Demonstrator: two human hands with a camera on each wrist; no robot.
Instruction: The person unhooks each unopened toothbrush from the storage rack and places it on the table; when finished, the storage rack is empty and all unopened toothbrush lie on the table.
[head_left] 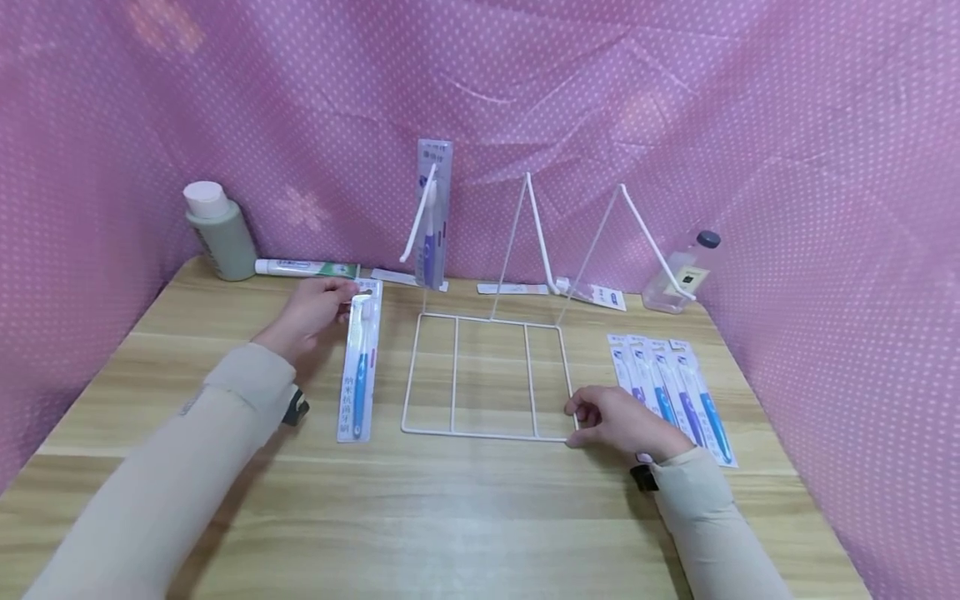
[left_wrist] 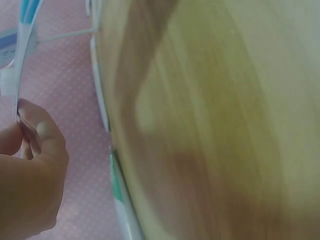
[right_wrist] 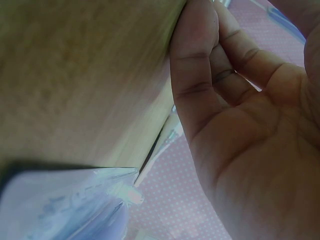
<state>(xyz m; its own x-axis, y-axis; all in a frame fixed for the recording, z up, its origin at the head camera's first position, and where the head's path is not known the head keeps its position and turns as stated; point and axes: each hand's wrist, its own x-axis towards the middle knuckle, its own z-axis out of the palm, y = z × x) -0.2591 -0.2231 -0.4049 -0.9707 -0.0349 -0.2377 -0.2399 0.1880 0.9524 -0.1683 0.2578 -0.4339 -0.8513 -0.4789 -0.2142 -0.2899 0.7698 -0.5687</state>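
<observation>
In the head view my left hand [head_left: 306,310] pinches the top end of a packaged blue toothbrush [head_left: 361,392], left of a white wire rack [head_left: 480,435]. The left wrist view shows the pack edge-on between thumb and fingers of the left hand [left_wrist: 37,165]. My right hand [head_left: 624,421] grips the rack's front right corner, thumb at the front bar and fingers at the side bar. Its palm [right_wrist: 255,145] fills much of the right wrist view. A packaged purple toothbrush [head_left: 441,242] hangs upright from the rack's left hook; the middle and right hooks are bare.
Several packaged toothbrushes [head_left: 663,392] lie overlapping beside my right wrist. At the back stand a grey-green bottle [head_left: 223,242] with a white cap and a clear bottle [head_left: 671,292] with a dark cap. A toothpaste tube [head_left: 300,267] lies before the pink dotted curtain [head_left: 360,108].
</observation>
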